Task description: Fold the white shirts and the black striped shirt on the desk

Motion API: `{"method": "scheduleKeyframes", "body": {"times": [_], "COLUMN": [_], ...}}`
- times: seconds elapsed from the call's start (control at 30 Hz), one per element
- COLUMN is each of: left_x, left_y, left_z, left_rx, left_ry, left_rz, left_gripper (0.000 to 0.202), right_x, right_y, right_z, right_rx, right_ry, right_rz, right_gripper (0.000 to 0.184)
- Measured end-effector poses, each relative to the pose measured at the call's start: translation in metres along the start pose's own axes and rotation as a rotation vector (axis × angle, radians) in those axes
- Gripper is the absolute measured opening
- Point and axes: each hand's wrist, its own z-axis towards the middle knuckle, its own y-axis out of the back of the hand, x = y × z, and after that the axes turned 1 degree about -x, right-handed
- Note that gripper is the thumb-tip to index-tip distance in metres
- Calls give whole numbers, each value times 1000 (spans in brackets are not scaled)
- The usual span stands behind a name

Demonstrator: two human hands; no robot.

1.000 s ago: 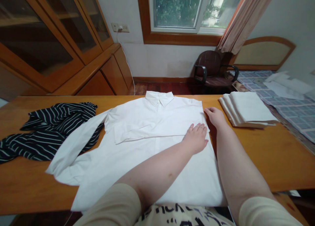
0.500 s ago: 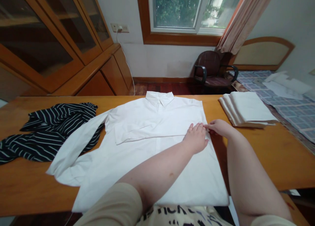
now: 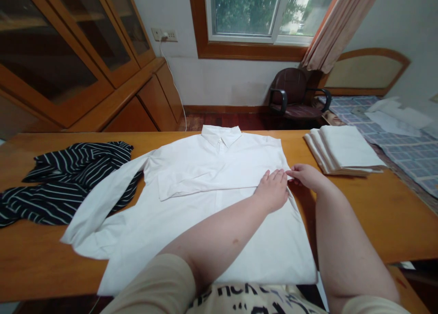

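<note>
A white collared shirt (image 3: 205, 200) lies spread front-down on the wooden table (image 3: 376, 222), its right sleeve folded across the back and its left sleeve stretched out to the left. My left hand (image 3: 273, 189) rests flat on the shirt's right edge, fingers stretched out. My right hand (image 3: 305, 176) sits just beside it at the same edge, fingers bent and pinching the cloth where the folded sleeve starts.
A crumpled black-and-white striped garment (image 3: 65, 177) lies at the table's left. A stack of folded white cloths (image 3: 344, 152) sits at the right back. Beyond the table stand a dark armchair (image 3: 294, 97), wooden cabinets (image 3: 78, 58) and a bed (image 3: 407, 140).
My right hand slid from the shirt's shoulder edge down toward me, to beside my left hand. The left hand stayed in place.
</note>
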Motion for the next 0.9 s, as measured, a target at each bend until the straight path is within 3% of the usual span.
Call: {"method": "scheduleKeyframes", "body": {"times": [0.23, 0.37, 0.5, 0.7, 0.9], "left_x": [-1, 1, 4, 6, 9], "left_y": [-4, 4, 13, 11, 12], "left_z": [-2, -1, 0, 3, 5], "left_rx": [9, -40, -5, -19, -25], "left_ry": [-84, 9, 156, 230, 244], "left_rz": [-43, -61, -48, -46, -78], "left_gripper": [54, 41, 21, 18, 19], "right_x": [2, 2, -3, -5, 4], "right_y": [1, 3, 8, 10, 4], "right_z": [0, -1, -3, -6, -8], "right_rx": [-36, -64, -15, 73, -6], "right_ry": [-8, -4, 18, 132, 169], "right_rz": [-271, -309, -261, -308, -487], "right_gripper": [26, 29, 33, 33, 37]}}
